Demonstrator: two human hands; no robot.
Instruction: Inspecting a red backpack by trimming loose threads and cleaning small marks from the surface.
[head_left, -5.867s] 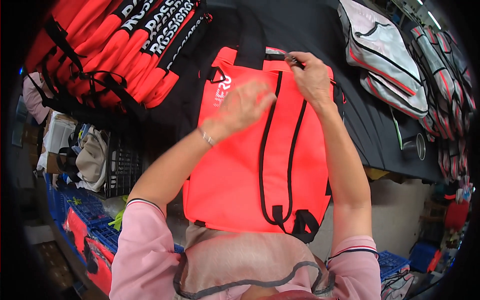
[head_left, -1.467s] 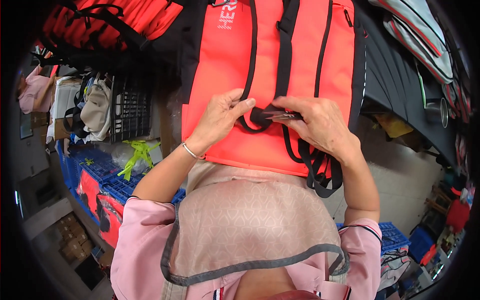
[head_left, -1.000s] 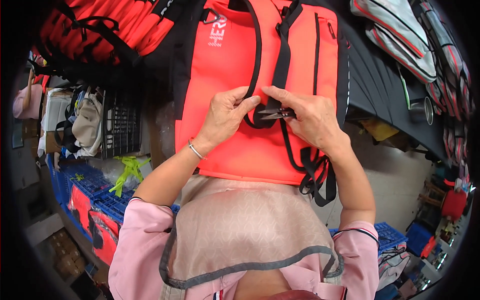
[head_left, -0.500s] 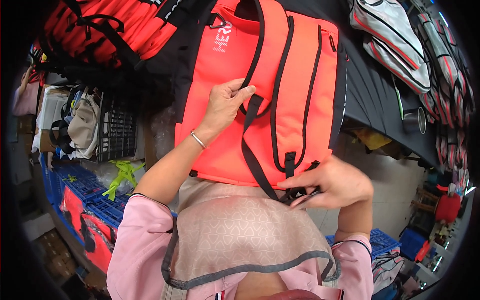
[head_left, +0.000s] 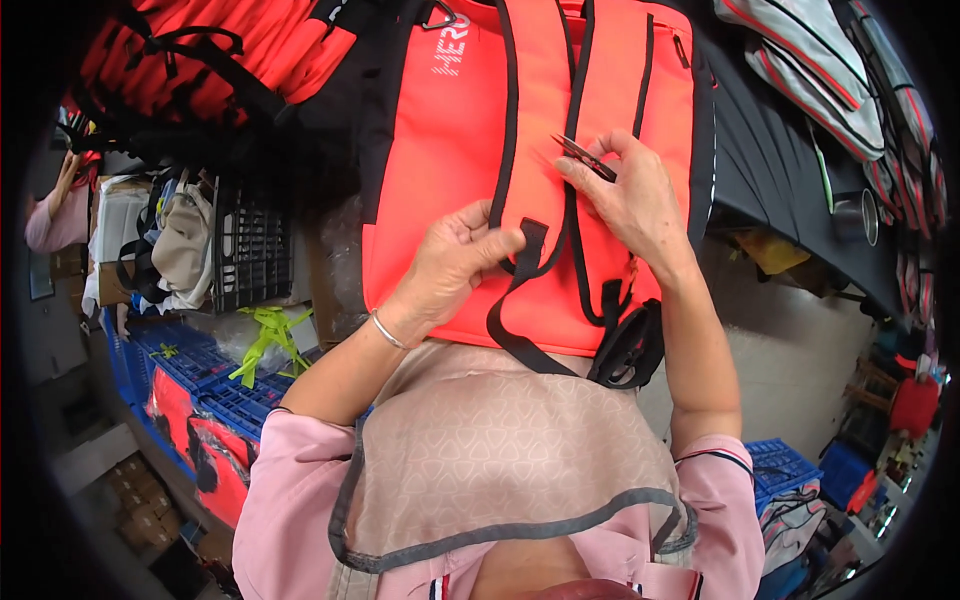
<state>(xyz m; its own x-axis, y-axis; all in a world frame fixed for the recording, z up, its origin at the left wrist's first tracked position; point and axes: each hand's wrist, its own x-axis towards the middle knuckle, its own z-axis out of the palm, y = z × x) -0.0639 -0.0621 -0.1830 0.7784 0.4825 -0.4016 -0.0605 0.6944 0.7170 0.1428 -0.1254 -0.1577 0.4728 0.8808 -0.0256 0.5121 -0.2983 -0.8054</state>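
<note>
A bright orange-red backpack (head_left: 430, 170) with black trim lies in front of me, its two shoulder straps facing up. My left hand (head_left: 450, 260) pinches the lower edge of the left shoulder strap (head_left: 535, 130), close to where black webbing (head_left: 513, 315) is sewn on. That webbing runs down to a dark bundle with a buckle (head_left: 628, 350) at the bag's lower edge. Over the right shoulder strap, my right hand (head_left: 635, 190) grips a small pair of thread snips (head_left: 585, 158), tips pointing up and left.
Red bags (head_left: 240, 60) are piled at the upper left, grey-white bags (head_left: 810, 50) at the upper right. A black crate (head_left: 250, 245) and blue pallets (head_left: 200, 370) stand to the left. A metal cup (head_left: 855, 218) sits by the black-covered table's edge (head_left: 760, 180). Another person's arm (head_left: 60, 205) shows far left.
My right hand has moved up from the bag's lower edge to the shoulder straps, with the snips now plainly visible. My left hand stays at the strap end, slightly lower in view.
</note>
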